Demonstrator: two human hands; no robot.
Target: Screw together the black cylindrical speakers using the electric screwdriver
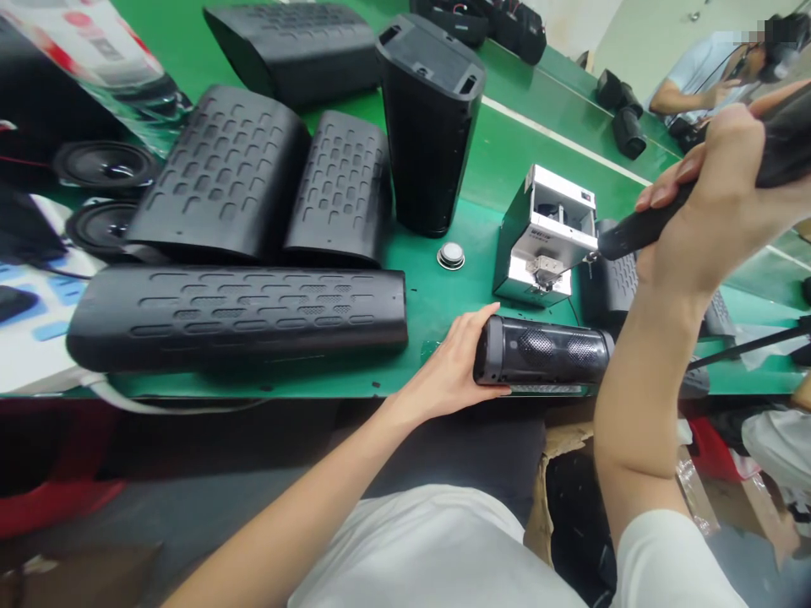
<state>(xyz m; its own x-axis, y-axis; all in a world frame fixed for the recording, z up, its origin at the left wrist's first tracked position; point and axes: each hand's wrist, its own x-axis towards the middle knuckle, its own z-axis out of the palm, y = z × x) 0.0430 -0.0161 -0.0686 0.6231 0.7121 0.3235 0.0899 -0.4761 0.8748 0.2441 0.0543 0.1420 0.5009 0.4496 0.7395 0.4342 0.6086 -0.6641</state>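
Note:
My left hand (457,365) is closed round the left end of a black speaker (548,350) that lies lengthwise at the table's front edge. Raised at the right, my right hand (710,198) grips a black electric screwdriver (639,230). Its tip points left and sits close to the front of a silver screw feeder (538,232); I cannot tell if a screw is on the bit. Between the tall black speaker housing (432,127) and the feeder lies a small round metal piece (450,255).
Several black perforated housings (237,317) fill the left of the green table (478,224). Behind them are round speaker drivers (105,165) and a clear plastic bag (136,93). A co-worker (690,80) sits across the table. A white cable (145,408) hangs at the front edge.

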